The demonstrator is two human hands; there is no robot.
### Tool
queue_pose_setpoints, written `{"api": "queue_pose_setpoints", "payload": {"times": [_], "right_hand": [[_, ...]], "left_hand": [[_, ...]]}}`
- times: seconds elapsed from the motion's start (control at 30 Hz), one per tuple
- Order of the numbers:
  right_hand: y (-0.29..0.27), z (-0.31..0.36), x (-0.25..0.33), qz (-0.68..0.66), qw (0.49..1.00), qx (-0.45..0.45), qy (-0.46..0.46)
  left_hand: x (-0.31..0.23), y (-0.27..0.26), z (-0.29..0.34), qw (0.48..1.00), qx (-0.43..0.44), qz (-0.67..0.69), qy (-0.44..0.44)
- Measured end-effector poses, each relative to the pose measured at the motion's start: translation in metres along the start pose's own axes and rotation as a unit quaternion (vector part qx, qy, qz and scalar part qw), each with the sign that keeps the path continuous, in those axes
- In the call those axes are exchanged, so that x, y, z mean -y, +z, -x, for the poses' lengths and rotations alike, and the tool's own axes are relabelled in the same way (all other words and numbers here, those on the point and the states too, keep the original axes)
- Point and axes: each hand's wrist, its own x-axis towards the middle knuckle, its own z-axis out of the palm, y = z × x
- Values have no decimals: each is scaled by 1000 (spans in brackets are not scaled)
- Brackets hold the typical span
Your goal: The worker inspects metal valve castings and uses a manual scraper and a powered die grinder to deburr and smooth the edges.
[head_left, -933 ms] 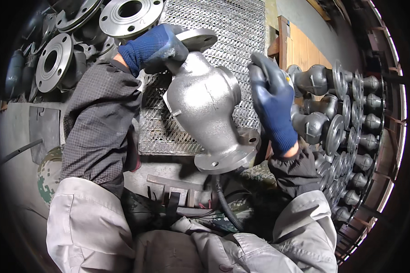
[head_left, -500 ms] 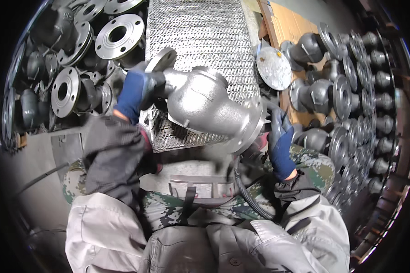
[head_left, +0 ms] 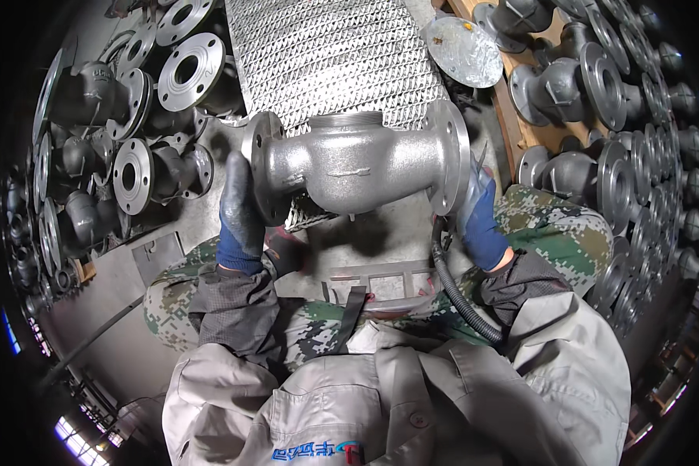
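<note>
A silver-grey cast valve body [head_left: 349,167], with a flange at each end and a threaded neck pointing away from me, is held level between my hands. My left hand [head_left: 241,210], in a blue glove with a grey palm, presses on the outer face of the left flange. On the opposite side my gloved right hand [head_left: 481,213] grips the right flange, its fingers partly hidden behind the rim. The valve body is over the near end of a bench topped with expanded metal mesh [head_left: 326,54].
Flanged valve castings [head_left: 171,171] are piled at the left, and several more castings [head_left: 559,89] stand in rows on wooden boards at the right. A round metal plate [head_left: 464,50] is beside the mesh. A ribbed hose [head_left: 462,291] runs past my right knee.
The valve body has turned from a slant to level and come nearer to me. My left hand has moved down to the flange's outer face; my view has shifted.
</note>
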Motion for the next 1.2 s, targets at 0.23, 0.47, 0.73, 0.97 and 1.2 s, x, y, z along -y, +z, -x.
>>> {"api": "queue_pose_setpoints", "payload": {"times": [0.23, 0.47, 0.73, 0.97, 1.2], "right_hand": [[43, -7, 16, -6, 988, -126, -90], [64, -6, 23, -235, 958, 141, 84], [78, -13, 26, -180, 924, 322, 98], [77, -37, 39, -116, 963, 234, 61], [76, -64, 67, -69, 989, 123, 40]], "left_hand": [[9, -30, -18, 949, -44, -244, 194], [-44, -10, 36, 887, -25, -345, 305], [-59, -17, 81, 817, -32, -472, 328], [-66, 9, 82, 637, 65, -611, 465], [-69, 32, 68, 854, 112, -458, 220]]}}
